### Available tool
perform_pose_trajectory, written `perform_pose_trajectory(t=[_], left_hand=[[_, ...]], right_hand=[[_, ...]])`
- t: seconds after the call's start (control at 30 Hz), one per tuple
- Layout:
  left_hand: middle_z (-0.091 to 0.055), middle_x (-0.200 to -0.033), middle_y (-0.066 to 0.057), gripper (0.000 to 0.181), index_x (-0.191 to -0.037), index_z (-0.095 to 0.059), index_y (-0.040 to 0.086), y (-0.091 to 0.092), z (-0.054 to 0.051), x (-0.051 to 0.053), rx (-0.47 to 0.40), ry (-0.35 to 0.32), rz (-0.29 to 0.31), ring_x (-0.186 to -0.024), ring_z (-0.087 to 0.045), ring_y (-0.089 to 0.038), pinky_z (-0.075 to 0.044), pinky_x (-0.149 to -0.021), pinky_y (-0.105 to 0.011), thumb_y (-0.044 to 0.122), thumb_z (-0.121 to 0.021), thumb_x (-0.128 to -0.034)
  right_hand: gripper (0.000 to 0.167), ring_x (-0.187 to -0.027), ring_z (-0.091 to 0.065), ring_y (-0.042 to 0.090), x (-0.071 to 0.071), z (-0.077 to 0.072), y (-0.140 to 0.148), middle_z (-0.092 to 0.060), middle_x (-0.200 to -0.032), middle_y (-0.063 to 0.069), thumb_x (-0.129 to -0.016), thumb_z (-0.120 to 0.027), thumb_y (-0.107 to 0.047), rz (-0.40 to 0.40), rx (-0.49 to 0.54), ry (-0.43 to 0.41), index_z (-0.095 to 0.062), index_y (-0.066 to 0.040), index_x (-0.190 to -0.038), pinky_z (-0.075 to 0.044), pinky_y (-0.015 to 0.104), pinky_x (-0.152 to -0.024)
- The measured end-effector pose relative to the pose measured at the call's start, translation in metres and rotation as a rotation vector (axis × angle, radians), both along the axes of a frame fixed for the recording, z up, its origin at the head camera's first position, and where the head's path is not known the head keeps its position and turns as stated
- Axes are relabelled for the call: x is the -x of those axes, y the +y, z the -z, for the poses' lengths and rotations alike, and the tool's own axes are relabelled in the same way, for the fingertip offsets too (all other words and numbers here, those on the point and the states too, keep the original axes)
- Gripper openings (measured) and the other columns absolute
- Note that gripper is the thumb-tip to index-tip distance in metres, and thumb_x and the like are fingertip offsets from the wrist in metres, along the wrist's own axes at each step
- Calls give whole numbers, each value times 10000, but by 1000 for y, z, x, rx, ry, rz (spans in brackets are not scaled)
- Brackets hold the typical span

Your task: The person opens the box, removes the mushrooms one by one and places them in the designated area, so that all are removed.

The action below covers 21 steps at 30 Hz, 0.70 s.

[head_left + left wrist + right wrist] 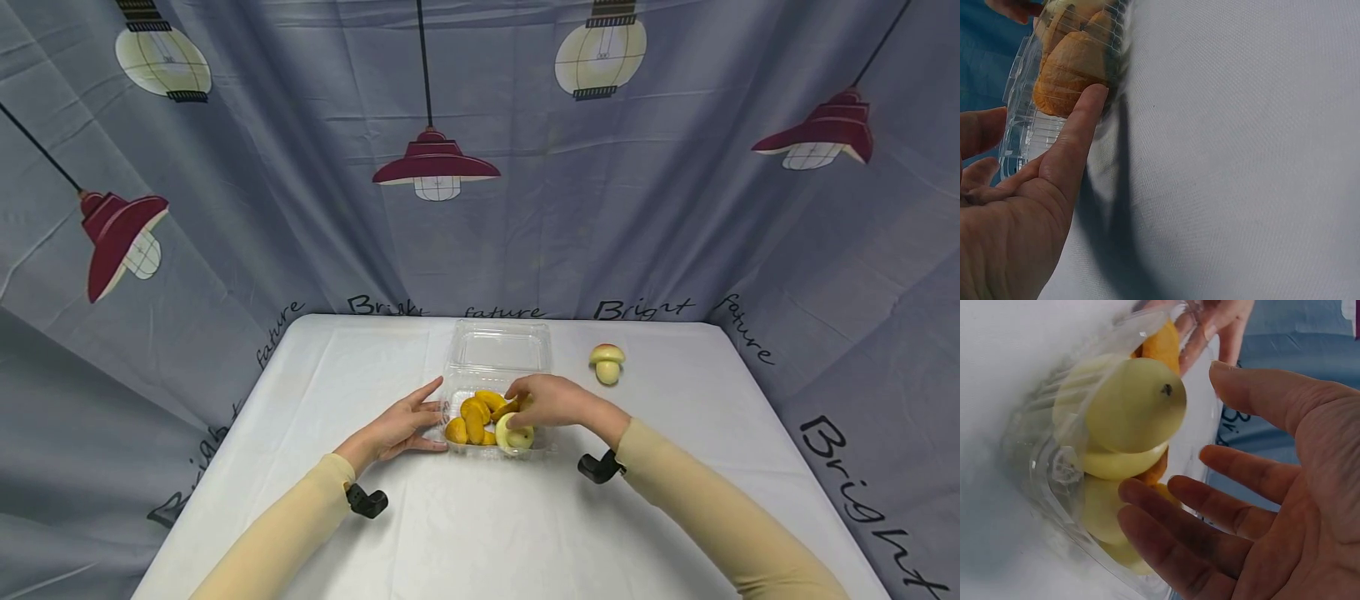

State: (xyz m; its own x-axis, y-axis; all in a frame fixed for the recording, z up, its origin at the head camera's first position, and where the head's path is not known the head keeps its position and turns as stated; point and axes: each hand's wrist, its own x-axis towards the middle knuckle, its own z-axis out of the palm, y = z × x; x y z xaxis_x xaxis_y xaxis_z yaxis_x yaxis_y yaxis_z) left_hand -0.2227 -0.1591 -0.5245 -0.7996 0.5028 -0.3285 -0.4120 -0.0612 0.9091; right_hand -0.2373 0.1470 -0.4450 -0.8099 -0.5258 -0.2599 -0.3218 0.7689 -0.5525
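Note:
A clear plastic clamshell box (453, 451) stands on the table with its lid folded back. Inside lie several rounded orange-brown pieces (474, 423), their kind unclear, and a pale yellow-green mushroom-shaped piece (517, 435). In the right wrist view, this pale piece (1138, 406) has a dark spot at its end, with more pale shapes below it. My left hand (405, 427) rests against the box's left side, fingers extended; its index finger lies along the wall in the left wrist view. My right hand (551, 400) hovers over the box's right side, fingers spread and holding nothing.
A single mushroom (607, 364) with a cream stem and a yellow-red cap lies to the right of the lid (501, 346). White cloth covers the table (480, 533). A grey-blue printed curtain (480, 242) hangs behind and on both sides.

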Motion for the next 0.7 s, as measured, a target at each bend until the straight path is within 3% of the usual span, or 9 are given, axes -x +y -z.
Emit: perform_pose_trajectory(t=[0.2, 0.53, 0.7], left_hand=[[-56, -1670, -277, 754, -1663, -144, 302, 0, 0, 0, 2, -5, -5, -1469, -264, -485, -576, -928, -539, 0, -490, -1065], [-25, -1668, -285, 756, -1668, -106, 289, 1, -3, -1, -6, -9, 2, -1464, -257, -503, -570, -937, -548, 4, -476, -1073], [-21, -1668, -286, 755, -1668, -102, 283, 1, -3, -1, -9, -10, -1, -1467, -252, -502, -570, -936, -551, -2, -468, -1073]], right_hand=[[434, -918, -606, 133, -1, 5, -7, -702, -1061, -19, -825, -839, -387, -5, -53, 2, -726, -140, -1163, -545, 377, -846], [325, -788, -582, 135, -3, 11, -12, -653, -876, -83, -832, -837, -361, -44, -65, 23, -739, -154, -1062, -526, 339, -709], [321, -795, -571, 133, -4, 13, -14, -645, -889, -72, -829, -850, -351, -51, -66, 34, -737, -150, -1051, -521, 325, -703]])
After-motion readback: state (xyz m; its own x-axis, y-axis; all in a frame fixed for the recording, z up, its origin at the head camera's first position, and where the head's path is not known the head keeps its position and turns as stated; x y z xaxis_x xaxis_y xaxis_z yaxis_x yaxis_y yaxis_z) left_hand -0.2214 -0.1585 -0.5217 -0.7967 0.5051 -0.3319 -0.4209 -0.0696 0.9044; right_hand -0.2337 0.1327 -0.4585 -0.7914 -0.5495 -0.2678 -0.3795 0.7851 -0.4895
